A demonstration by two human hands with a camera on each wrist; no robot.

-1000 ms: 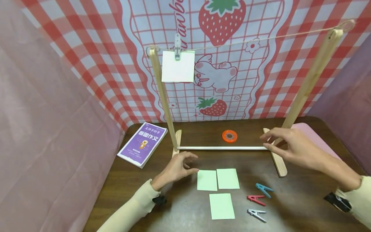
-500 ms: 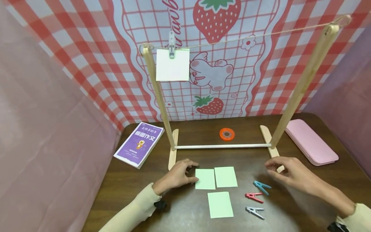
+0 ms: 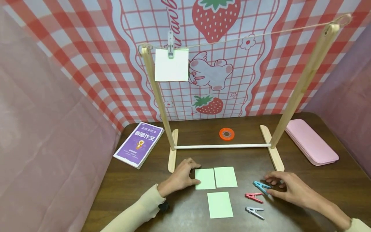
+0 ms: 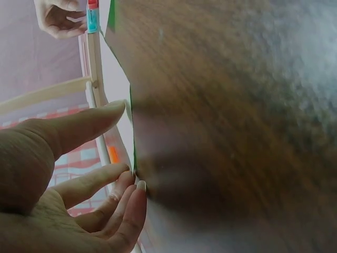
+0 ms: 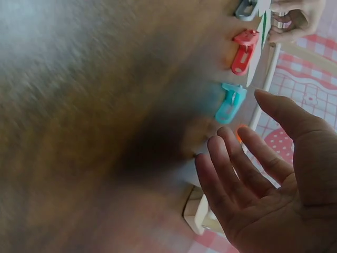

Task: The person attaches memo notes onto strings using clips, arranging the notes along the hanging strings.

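My left hand (image 3: 182, 175) is at the left edge of a pale green paper square (image 3: 205, 179) lying flat on the table. Its thumb (image 4: 100, 121) touches the near part of that edge, and the fingertips rest by the far corner. Two more green squares lie close by, one to the right (image 3: 225, 177) and one in front (image 3: 220, 205). Over on the right, my right hand (image 3: 292, 188) hovers with thumb and fingers apart beside a blue clothespin (image 3: 261, 187), holding nothing. A red clothespin (image 3: 254, 197) and a grey clothespin (image 3: 255, 212) lie nearer the front.
A wooden frame (image 3: 304, 87) stands behind, its string (image 3: 278, 32) carrying a white paper (image 3: 171, 68) under a grey clothespin (image 3: 170, 45). A white rod (image 3: 223, 146) joins its feet. Around it lie a purple book (image 3: 139, 144), an orange tape roll (image 3: 226, 134) and a pink case (image 3: 312, 141).
My right hand has come down from the frame's right post toward the blue clothespin. My left hand has lowered slightly to the green square's edge. The head view has shifted a little.
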